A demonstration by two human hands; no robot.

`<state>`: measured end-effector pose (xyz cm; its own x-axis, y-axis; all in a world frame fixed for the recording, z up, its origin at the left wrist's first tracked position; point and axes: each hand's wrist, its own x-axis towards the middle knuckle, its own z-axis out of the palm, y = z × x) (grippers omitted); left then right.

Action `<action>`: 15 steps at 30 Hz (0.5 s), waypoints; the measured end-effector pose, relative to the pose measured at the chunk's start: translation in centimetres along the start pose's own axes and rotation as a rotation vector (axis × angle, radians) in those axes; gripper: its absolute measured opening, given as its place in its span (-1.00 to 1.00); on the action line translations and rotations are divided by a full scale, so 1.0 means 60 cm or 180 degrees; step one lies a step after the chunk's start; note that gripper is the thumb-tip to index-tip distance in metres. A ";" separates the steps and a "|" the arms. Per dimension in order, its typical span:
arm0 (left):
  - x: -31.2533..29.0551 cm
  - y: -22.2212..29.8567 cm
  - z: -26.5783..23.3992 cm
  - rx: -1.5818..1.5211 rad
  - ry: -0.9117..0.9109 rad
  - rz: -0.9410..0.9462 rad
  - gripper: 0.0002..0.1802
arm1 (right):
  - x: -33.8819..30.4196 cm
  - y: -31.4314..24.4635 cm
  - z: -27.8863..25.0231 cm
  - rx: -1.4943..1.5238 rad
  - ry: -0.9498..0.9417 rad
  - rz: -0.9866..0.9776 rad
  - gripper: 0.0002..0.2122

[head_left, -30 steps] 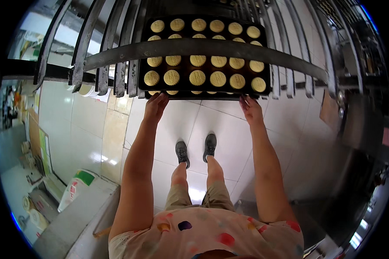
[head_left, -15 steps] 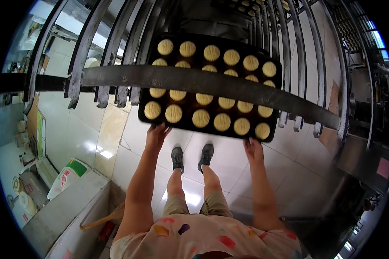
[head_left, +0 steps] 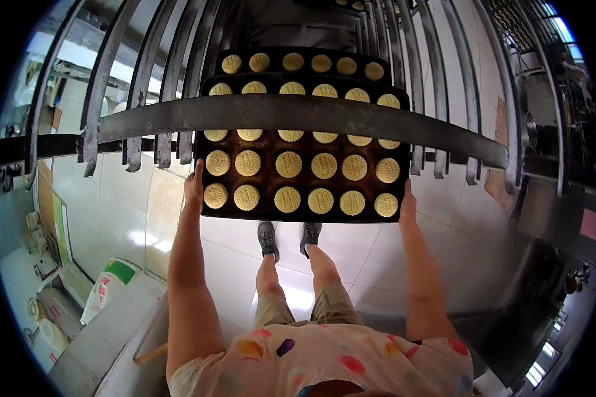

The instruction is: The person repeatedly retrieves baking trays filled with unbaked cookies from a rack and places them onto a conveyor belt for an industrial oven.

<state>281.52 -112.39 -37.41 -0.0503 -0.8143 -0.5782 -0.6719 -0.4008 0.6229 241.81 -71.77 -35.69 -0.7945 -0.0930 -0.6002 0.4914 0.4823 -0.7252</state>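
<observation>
A dark rectangular baking tray (head_left: 304, 147) carries rows of round, flat, pale yellow pastries (head_left: 324, 165) with stamped tops and scalloped edges. My left hand (head_left: 193, 188) grips its left side close to the near corner. At the opposite side, my right hand (head_left: 408, 202) holds the tray's right edge, its fingers partly hidden by the rim. The far part of the tray lies within a metal rack, under a crossbar (head_left: 298, 112) that hides part of the pastries. Beyond it, one row of pastries shows on another dark tray (head_left: 276, 63).
Slanted metal rack rails (head_left: 106, 86) flank the tray on both sides. Below are my shoes (head_left: 269, 239) on pale floor tiles. To the left, a white sack with a green patch (head_left: 118, 270) stands behind a low pale ledge (head_left: 112, 331).
My hands have moved apart, from a tray's near edge to the sides. The held tray sits straighter, and another tray's row shows behind it. Whether it is the same tray, I cannot tell.
</observation>
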 end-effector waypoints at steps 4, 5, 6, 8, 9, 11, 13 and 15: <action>-0.070 -0.029 -0.020 0.0184 0.0191 -0.0108 -0.09 | -0.064 0.013 -0.024 -0.0864 0.0660 -0.0079 -0.27; -0.097 -0.049 -0.027 0.0079 0.0279 -0.0168 -0.09 | -0.095 0.021 -0.040 -0.0948 0.0714 -0.0011 -0.26; -0.130 -0.068 -0.039 0.0193 0.0374 -0.0188 -0.09 | -0.130 0.044 -0.064 -0.0985 0.0726 0.0141 -0.26; -0.198 -0.119 -0.079 0.0266 0.0288 -0.0253 -0.11 | -0.195 0.095 -0.115 -0.1005 0.0762 0.0429 -0.25; -0.233 -0.153 -0.101 0.0167 0.0238 -0.0254 -0.12 | -0.237 0.113 -0.139 -0.1139 0.0746 0.0441 -0.24; -0.316 -0.188 -0.141 -0.0028 0.0109 -0.0275 -0.10 | -0.328 0.161 -0.186 -0.1329 0.0832 0.0490 -0.23; -0.338 -0.207 -0.152 -0.0597 -0.0135 -0.0285 -0.15 | -0.375 0.184 -0.195 -0.1588 0.0914 0.0621 -0.22; -0.352 -0.234 -0.156 -0.0746 -0.0268 -0.0442 -0.20 | -0.458 0.205 -0.219 -0.1817 0.1058 0.0904 -0.22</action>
<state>298.95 -93.47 -29.00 -0.0375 -0.7110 -0.7022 -0.4879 -0.6002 0.6338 264.97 -51.84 -23.67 -0.7749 0.3301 -0.5391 0.5042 0.8371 -0.2122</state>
